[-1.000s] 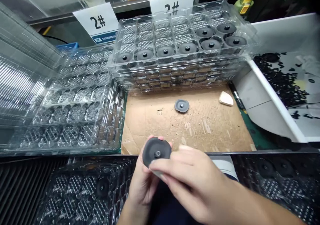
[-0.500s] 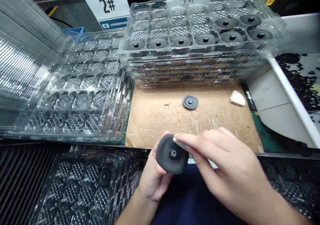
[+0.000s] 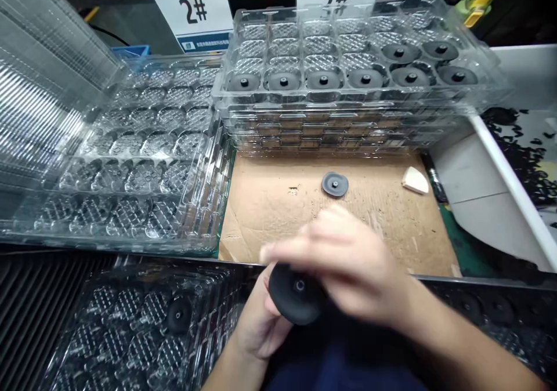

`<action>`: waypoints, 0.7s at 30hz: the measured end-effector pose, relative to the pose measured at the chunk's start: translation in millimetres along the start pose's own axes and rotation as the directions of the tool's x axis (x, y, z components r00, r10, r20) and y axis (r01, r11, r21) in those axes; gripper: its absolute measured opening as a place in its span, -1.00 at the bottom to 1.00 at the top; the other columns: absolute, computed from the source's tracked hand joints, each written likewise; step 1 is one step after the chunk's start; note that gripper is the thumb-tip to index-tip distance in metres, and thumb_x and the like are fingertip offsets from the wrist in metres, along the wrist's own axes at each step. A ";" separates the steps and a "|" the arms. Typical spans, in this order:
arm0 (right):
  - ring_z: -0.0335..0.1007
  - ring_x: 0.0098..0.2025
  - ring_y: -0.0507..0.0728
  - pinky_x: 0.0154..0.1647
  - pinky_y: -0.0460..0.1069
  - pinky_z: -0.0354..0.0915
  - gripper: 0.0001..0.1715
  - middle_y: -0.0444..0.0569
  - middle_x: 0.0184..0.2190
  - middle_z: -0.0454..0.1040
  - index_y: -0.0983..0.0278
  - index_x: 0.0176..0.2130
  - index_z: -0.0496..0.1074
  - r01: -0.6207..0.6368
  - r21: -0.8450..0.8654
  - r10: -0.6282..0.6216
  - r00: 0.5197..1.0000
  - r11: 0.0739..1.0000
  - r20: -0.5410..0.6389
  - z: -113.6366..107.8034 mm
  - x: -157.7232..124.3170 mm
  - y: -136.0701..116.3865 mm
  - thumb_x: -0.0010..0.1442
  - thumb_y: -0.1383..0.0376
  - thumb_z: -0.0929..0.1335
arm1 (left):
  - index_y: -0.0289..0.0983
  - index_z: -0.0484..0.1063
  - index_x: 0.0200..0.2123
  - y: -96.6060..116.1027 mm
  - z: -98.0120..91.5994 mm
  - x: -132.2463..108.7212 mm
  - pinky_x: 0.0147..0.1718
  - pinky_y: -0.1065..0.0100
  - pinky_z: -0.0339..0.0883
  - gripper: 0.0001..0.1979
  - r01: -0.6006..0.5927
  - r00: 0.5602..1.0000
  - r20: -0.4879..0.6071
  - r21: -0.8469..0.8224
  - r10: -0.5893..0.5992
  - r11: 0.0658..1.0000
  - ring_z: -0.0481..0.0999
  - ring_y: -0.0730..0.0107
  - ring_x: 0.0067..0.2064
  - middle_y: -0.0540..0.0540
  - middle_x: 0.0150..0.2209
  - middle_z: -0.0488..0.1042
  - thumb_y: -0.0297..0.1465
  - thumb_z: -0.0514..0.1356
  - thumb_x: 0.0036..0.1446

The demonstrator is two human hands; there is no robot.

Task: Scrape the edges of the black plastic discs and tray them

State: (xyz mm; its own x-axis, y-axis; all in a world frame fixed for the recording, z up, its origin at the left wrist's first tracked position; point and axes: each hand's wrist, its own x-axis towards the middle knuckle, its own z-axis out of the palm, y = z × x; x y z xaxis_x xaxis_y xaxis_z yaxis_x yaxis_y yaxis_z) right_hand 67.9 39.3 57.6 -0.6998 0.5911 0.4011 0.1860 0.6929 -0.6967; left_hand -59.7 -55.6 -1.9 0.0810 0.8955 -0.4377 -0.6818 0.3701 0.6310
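A round black rubber-like disc point(image 3: 287, 299) with a small raised hub at its centre is gripped from below by my left hand point(image 3: 257, 325), low in the middle of the view. My right hand point(image 3: 354, 257) passes over the disc's upper edge and covers part of it. Motion smears its fingers, so whether they hold anything is unclear. A similar dark disc point(image 3: 335, 184) lies by itself on the cardboard point(image 3: 265, 205) beyond my hands.
Clear plastic trays point(image 3: 369, 109) are stacked at the back, with several black discs in the top one. More trays point(image 3: 143, 147) stand at left. A cream-coloured block point(image 3: 415, 181) rests on the cardboard's right side. A lower-left tray point(image 3: 126, 333) holds one disc.
My right hand has moved left across the top of the disc, from its right rim. The held disc has dropped slightly lower in view, still in my left hand.
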 end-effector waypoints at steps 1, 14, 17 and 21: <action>0.37 -0.32 0.06 -0.29 0.00 0.22 -0.68 -0.08 -0.33 0.55 0.24 -0.12 0.49 -0.128 0.054 0.132 0.988 0.990 -0.081 2.6 1.1 10.7 0.28 0.39 0.20 | -0.16 0.46 -0.05 1.2 -1.8 -0.2 -0.05 0.21 0.37 -0.45 0.034 0.999 0.043 -0.073 -0.031 0.997 0.54 0.12 -0.09 -0.08 -0.09 0.56 -0.20 0.40 -0.19; 0.38 -0.09 0.15 -0.18 0.06 0.35 -0.68 0.10 -0.05 0.37 0.24 -0.07 0.44 -0.539 0.186 0.557 0.828 0.822 -0.062 67.7 -37.0 75.2 0.23 0.34 0.22 | -0.12 0.50 -0.10 9.2 -14.6 3.1 -0.12 0.35 0.44 -0.53 0.100 0.983 0.181 -0.447 -0.019 0.889 0.56 0.18 -0.08 -0.04 -0.07 0.56 -0.19 0.36 -0.16; 0.42 -0.18 0.12 -0.23 0.02 0.35 -0.73 0.02 -0.21 0.47 0.22 -0.15 0.47 -0.538 0.202 0.556 0.830 0.818 -0.038 49.2 -38.6 57.4 0.25 0.32 0.22 | -0.12 0.47 -0.06 10.1 -16.9 3.6 -0.09 0.34 0.44 -0.53 0.095 0.978 0.211 -0.465 0.006 0.880 0.54 0.16 -0.05 -0.03 -0.07 0.56 -0.18 0.33 -0.10; 0.45 -0.21 0.12 -0.22 0.01 0.37 -0.73 -0.02 -0.29 0.52 0.21 -0.21 0.51 -0.556 0.204 0.563 0.826 0.806 0.027 45.0 -50.0 46.1 0.25 0.33 0.23 | -0.10 0.44 -0.01 9.7 -16.9 4.1 -0.10 0.33 0.44 -0.53 0.093 0.969 0.248 -0.444 0.022 0.891 0.55 0.16 -0.05 -0.02 -0.05 0.55 -0.15 0.27 -0.03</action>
State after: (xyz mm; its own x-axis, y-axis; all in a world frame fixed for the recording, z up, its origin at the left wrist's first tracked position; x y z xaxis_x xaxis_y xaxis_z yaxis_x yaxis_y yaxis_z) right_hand 80.4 23.2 -21.4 -0.4922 0.8671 -0.0768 0.3978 0.1455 -0.9059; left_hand -78.2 -52.5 -8.4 0.2431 0.9369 -0.2511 -0.9229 0.3031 0.2373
